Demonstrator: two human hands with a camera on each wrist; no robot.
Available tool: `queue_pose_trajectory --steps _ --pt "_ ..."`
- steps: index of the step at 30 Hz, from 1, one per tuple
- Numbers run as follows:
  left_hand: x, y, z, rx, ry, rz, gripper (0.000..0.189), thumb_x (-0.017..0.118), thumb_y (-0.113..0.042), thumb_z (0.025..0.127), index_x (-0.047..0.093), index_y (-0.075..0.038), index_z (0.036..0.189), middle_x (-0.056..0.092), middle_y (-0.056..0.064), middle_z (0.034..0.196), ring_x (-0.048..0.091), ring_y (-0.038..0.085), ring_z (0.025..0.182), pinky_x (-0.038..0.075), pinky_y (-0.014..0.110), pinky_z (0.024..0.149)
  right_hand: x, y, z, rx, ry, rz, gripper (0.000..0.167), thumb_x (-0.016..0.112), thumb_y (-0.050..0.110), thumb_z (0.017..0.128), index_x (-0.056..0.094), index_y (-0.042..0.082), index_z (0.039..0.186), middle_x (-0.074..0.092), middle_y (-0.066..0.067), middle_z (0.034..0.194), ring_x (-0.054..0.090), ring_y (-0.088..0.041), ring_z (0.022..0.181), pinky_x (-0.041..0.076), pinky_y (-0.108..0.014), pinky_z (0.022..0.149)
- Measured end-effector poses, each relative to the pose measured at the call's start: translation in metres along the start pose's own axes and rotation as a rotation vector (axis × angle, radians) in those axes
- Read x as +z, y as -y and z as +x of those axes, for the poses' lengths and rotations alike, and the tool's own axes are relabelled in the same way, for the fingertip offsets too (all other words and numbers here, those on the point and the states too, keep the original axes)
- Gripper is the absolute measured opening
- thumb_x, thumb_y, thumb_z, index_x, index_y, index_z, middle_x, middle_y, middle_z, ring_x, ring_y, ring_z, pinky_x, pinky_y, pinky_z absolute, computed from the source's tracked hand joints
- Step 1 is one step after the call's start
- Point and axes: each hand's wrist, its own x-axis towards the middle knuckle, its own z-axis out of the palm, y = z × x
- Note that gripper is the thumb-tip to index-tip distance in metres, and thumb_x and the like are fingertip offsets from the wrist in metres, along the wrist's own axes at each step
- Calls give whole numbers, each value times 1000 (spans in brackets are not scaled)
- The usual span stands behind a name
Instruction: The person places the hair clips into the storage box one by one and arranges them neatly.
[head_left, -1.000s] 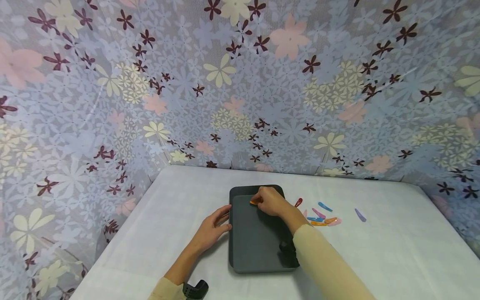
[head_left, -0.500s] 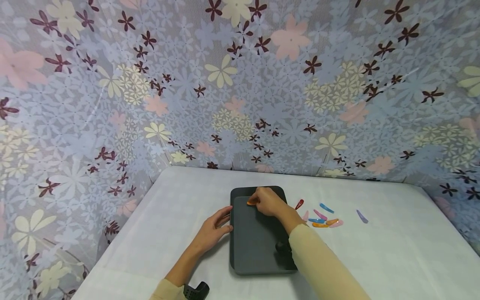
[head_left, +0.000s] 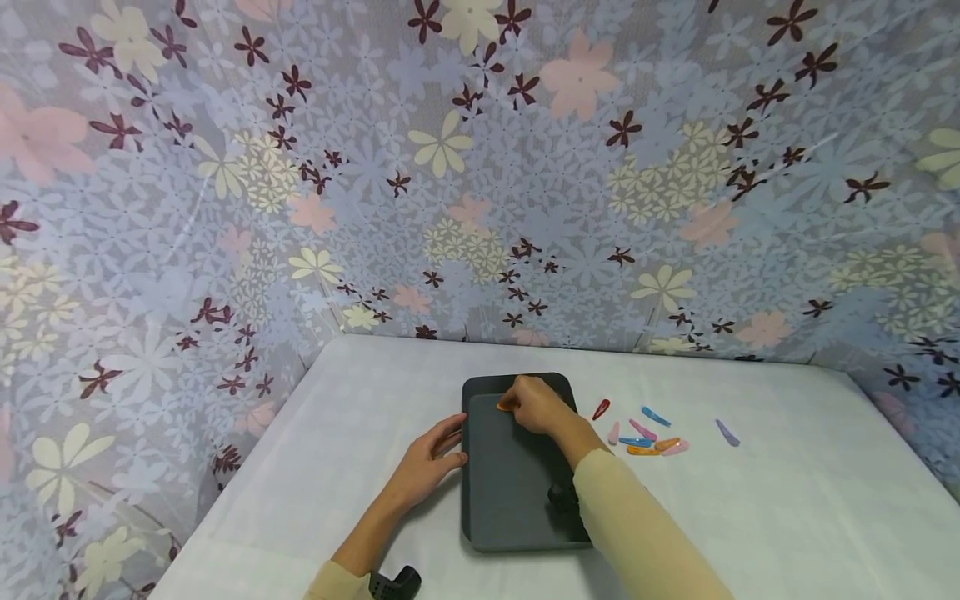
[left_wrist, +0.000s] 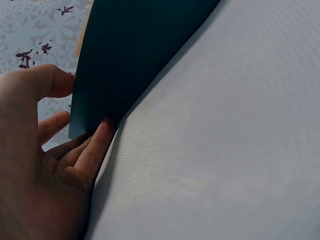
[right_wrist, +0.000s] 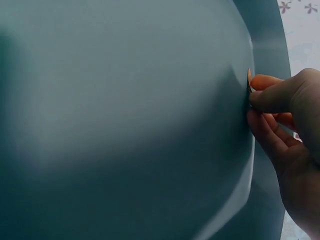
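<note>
A dark grey rectangular tray point(head_left: 517, 500) lies on the white table. Over its far end, my right hand point(head_left: 534, 404) pinches an orange hair clip point(head_left: 504, 407) between thumb and fingers. The right wrist view shows this clip point(right_wrist: 249, 80) edge-on, close to the tray's floor near the end wall; whether it touches the floor, I cannot tell. My left hand point(head_left: 426, 458) rests against the tray's left side. In the left wrist view, its thumb is at the rim and its fingertips point(left_wrist: 104, 131) touch the outer wall low down, near the table.
Right of the tray lie several loose hair clips: a red clip point(head_left: 601, 409), a blue clip point(head_left: 656, 416), a magenta clip point(head_left: 642, 429), an orange clip point(head_left: 667, 444) and others close together. A purple clip point(head_left: 727, 432) lies farther right. Floral cloth point(head_left: 480, 208) hangs behind the table point(head_left: 787, 500).
My right hand has shifted slightly left over the tray's far end with the orange hair clip, while the right forearm moved a little left. The left hand stays against the tray.
</note>
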Motion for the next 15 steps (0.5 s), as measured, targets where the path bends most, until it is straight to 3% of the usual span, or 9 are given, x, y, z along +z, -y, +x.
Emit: queue_pose_trajectory --steps 9,15 --pt "0 2 1 21 -2 -2 59 57 -9 92 34 -7 146 36 15 151 42 31 136 35 50 109 1 2 6 27 27 -14 38 58 -8 80 73 13 107 69 -4 106 62 -24 105 51 -38 89" --pt "0 2 -1 20 -9 -4 59 57 -8 91 34 -7 146 35 15 151 42 32 136 35 51 108 5 3 8 53 6 -15 37 57 -7 81 73 15 107 69 -3 106 62 -24 105 51 -38 91"
